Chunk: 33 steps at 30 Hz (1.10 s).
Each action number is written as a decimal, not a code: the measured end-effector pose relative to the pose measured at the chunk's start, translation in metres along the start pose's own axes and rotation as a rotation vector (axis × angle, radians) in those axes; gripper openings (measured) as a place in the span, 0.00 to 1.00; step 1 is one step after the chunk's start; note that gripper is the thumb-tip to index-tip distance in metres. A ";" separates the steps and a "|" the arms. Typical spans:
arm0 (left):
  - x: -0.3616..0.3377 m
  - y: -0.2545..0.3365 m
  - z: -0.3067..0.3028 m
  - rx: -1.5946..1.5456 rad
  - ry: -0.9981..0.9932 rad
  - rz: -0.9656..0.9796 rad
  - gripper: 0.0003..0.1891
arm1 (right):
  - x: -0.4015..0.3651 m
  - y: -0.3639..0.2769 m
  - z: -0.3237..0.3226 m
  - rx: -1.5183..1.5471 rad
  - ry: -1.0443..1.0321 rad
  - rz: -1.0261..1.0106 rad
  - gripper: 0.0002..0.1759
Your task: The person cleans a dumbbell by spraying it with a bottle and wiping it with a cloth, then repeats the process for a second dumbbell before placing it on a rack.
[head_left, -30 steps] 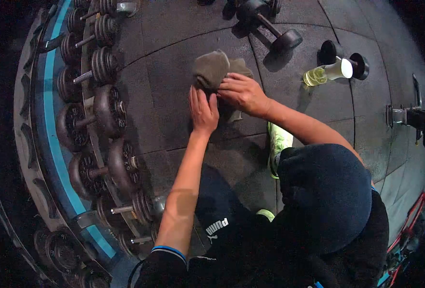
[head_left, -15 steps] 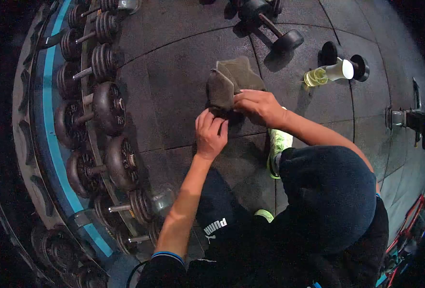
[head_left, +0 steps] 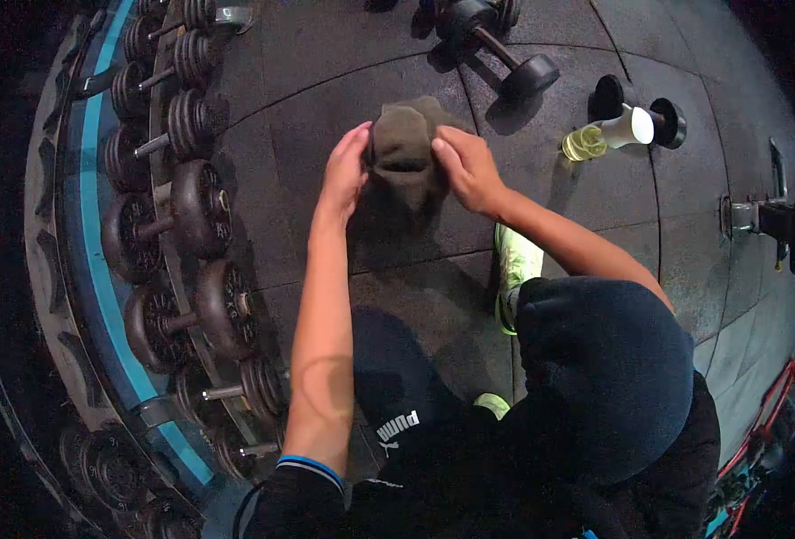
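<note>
While two hands grip, one cloth between.

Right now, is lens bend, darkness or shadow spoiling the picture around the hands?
Head view: the corners fall to black and seams in the floor bow, as through a wide lens; head view: left hand and right hand are well lit, but the cloth is dark and its lower edge blends into shadow; head view: a shadow crosses the left forearm.
</note>
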State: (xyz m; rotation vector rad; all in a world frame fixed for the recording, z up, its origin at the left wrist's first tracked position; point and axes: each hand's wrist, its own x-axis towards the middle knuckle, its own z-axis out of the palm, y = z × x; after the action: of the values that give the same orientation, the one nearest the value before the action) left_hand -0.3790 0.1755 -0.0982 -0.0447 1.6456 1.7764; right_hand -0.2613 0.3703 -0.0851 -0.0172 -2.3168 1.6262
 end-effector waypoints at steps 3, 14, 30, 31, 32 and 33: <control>0.031 -0.023 -0.006 0.276 0.107 0.116 0.23 | -0.008 0.007 -0.008 -0.116 0.022 0.178 0.26; 0.041 -0.062 0.016 0.369 0.424 0.516 0.20 | 0.017 0.028 -0.065 0.455 0.211 0.619 0.31; 0.030 -0.089 -0.011 0.958 0.086 0.689 0.31 | 0.031 0.010 0.001 -0.748 -0.457 -0.455 0.35; 0.029 -0.083 -0.006 0.767 0.060 0.719 0.31 | 0.036 0.011 0.007 -0.669 -0.334 -0.337 0.34; 0.028 -0.076 0.000 0.584 0.029 0.752 0.31 | 0.040 0.018 0.013 -0.594 -0.280 -0.276 0.35; 0.037 -0.082 -0.002 0.394 0.026 0.696 0.31 | 0.044 0.030 0.020 -0.520 -0.224 -0.217 0.35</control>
State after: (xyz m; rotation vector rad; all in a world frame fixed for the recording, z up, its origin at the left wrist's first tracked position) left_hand -0.3664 0.1857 -0.1867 0.7687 2.1673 1.8751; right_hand -0.3129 0.3708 -0.1083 0.3036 -2.7347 0.9333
